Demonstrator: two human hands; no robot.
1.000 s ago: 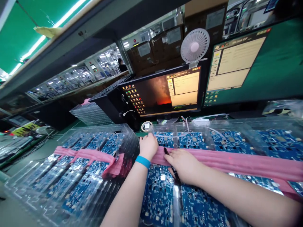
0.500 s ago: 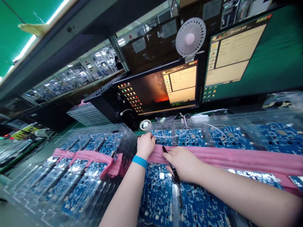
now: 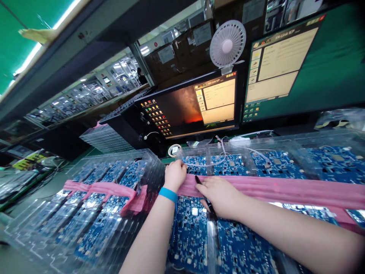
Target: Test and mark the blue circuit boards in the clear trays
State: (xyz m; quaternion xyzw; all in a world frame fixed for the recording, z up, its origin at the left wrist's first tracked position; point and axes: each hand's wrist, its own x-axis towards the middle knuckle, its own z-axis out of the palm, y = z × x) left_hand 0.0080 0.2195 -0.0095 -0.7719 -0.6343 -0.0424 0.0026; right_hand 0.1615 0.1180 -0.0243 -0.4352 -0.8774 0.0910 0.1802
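Observation:
My right hand [image 3: 221, 196] is closed around a black pen [image 3: 210, 207], whose upper end rises past the thumb. It rests on a long pink strip [image 3: 273, 189] of soft sheet laid across the blue circuit boards [image 3: 189, 236]. My left hand [image 3: 174, 176], below a blue wristband [image 3: 168, 194], is curled at the left end of the strip, by the edge of the clear plastic tray [image 3: 211, 232]. Its fingertips face away, and what they grip is hidden. A thin white cable [image 3: 205, 164] loops over the boards just beyond both hands.
A stack of clear trays [image 3: 31, 228] with more blue boards and a pink sheet [image 3: 112, 189] stands to the left. Behind are two monitors [image 3: 182, 108], a small white fan [image 3: 227, 45], a tape roll [image 3: 174, 150] and a black box [image 3: 125, 123]. A shelf [image 3: 94, 45] hangs overhead.
The view has shifted very slightly. Both hands, the pen and the pink strip stay in practically the same place.

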